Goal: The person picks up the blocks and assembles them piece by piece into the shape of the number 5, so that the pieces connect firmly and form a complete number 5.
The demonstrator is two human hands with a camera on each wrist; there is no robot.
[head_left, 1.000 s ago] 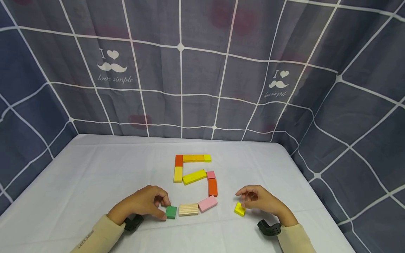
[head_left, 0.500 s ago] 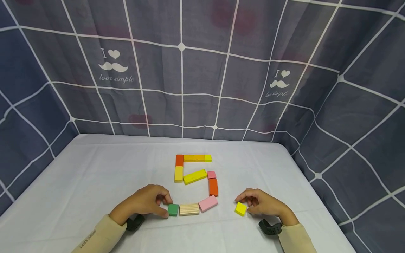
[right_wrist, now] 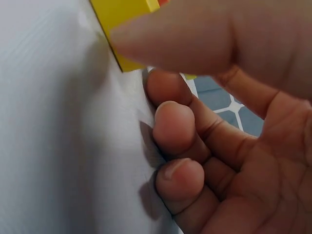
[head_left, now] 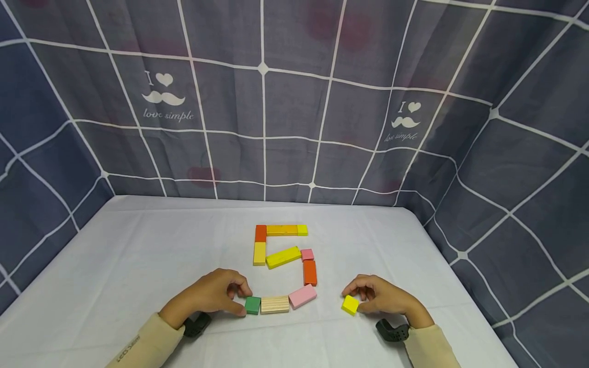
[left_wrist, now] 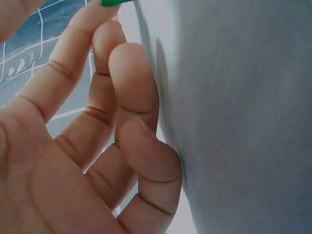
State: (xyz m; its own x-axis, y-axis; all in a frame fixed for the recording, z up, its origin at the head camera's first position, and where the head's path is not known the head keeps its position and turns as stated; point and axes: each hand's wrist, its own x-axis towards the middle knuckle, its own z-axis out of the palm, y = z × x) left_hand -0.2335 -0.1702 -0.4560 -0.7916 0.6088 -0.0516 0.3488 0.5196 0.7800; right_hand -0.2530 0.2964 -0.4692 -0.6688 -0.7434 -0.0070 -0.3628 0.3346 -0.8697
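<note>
My left hand point(head_left: 220, 291) pinches a small green block point(head_left: 252, 305) between thumb and index finger, at the left end of the bottom row. In the left wrist view only a sliver of the green block point(left_wrist: 116, 2) shows at the top, with the index fingertip on it. Right beside it lies a ribbed natural-wood block point(head_left: 275, 305), then a tilted pink block point(head_left: 302, 296). Off to the right, my right hand point(head_left: 382, 295) has thumb and index finger at opposite sides of a small yellow block point(head_left: 350, 305). The right wrist view shows the thumb against this yellow block point(right_wrist: 122, 27).
Other blocks continue the figure on the white tablecloth point(head_left: 161, 245): an orange-red block point(head_left: 310, 273), a small pink one point(head_left: 307, 254), a slanted yellow one point(head_left: 283, 257), and several more at the top left and top. A dark checked curtain point(head_left: 230, 102) surrounds the table.
The left hand has slid the green block rightward up to the natural-wood block. The right thumb has shifted to the yellow block's right side, and that block has turned slightly.
</note>
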